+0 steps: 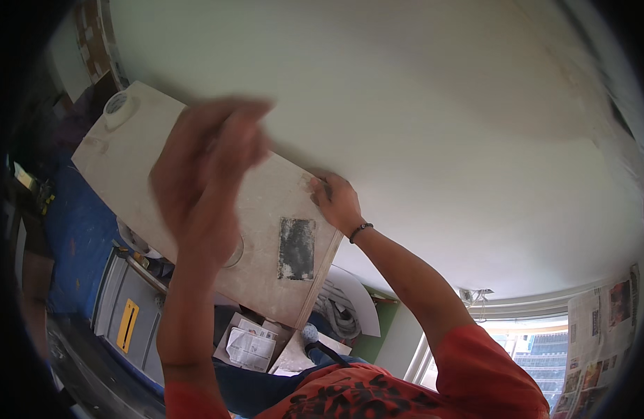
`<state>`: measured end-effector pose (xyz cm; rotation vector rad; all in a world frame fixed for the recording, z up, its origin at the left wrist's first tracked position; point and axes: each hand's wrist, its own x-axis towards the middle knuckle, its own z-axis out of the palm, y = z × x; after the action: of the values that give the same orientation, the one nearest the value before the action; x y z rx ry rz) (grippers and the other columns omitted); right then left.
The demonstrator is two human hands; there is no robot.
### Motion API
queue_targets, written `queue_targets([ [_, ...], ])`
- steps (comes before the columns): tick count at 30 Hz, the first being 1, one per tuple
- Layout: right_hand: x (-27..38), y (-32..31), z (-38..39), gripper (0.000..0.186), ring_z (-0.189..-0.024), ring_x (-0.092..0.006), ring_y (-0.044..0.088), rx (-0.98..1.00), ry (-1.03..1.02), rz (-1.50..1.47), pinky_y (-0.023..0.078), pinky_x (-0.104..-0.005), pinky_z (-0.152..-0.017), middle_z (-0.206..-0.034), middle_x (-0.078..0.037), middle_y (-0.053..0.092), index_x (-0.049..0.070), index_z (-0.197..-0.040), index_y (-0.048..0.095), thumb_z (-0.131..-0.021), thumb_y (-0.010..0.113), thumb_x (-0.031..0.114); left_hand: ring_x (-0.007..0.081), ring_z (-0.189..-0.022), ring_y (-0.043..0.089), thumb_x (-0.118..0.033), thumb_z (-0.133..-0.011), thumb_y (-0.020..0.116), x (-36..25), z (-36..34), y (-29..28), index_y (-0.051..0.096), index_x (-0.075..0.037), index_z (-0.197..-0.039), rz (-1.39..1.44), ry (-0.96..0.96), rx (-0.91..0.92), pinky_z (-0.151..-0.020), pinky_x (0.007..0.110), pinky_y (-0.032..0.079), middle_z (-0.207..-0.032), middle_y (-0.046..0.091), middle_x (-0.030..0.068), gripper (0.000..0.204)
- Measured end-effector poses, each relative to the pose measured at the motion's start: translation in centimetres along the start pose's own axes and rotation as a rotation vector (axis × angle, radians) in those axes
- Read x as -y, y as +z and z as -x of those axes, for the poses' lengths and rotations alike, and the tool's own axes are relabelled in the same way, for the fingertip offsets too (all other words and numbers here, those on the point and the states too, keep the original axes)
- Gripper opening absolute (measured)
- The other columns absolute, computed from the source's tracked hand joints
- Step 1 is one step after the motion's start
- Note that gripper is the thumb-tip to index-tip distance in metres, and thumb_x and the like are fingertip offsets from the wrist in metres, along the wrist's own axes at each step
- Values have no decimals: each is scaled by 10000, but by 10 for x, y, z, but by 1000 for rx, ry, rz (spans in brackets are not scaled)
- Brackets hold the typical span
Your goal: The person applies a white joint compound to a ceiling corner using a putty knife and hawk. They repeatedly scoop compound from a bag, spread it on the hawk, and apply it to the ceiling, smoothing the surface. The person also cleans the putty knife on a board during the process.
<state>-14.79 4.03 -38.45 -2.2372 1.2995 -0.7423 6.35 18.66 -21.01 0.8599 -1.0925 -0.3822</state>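
Note:
A long pale board, dusty and scuffed, stretches at a slant beneath my hands. Raised over its middle is my left hand, smeared by motion; its fingers look bent, but what they hold, if anything, does not show. At the board's far right corner, beside the pale wall, my right hand is closed, its fingers curled round something dark that I cannot make out. Near this hand a worn dark rectangular patch lies on the board. A white roll of tape sits at the board's far left end.
A broad pale wall fills the upper right. Below the board are a cardboard box with newspaper, a grey case with a yellow panel and a coiled grey hose. Newspaper sheets hang beside a bright window.

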Motion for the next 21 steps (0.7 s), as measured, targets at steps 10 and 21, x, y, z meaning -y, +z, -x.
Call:
queue_targets([
  [10,3,-3,-1,436,-1073,-361,661,79,100,99,524,-475,-936,-1120,-171,708,73,-1216,676,-1029,564,451,190,-1006,616,-66,-1028,588,-58,-158,192,569,30,-1271,965,-275,23,-962,319,520,-1143,636,109,262],
  [21,-11,0,-2,409,-1102,-357,647,149,76,79,513,-473,-969,-1165,-166,695,91,-1226,676,-1019,574,430,187,-1000,594,7,-997,577,-52,-164,210,582,-2,-1123,1074,-215,49,-998,321,515,-1064,610,86,126],
])
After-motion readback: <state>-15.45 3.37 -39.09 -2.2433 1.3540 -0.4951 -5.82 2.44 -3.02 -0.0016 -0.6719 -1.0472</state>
